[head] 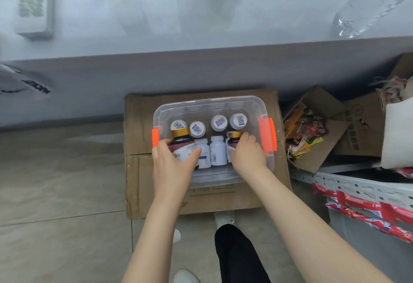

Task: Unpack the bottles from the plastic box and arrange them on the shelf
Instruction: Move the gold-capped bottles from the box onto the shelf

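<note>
A clear plastic box [263, 166] with orange latches rests on a cardboard carton [138, 180] on the floor. Inside stand several white bottles; two white ones [218, 150] sit in the front row between my hands, others [238, 121] stand behind. My left hand [174, 162] is wrapped around a dark bottle with a gold cap [181, 140] at the box's left. My right hand [247, 152] grips a second dark gold-capped bottle [233, 140] at the right, covering most of it.
A grey shelf surface [201, 21] runs across the top, carrying a remote control [33, 5] and a lying water bottle [371, 3]. Open cartons of snack packets [306, 135] sit to the right, above a metal rack [357, 184]. My leg and shoes are below.
</note>
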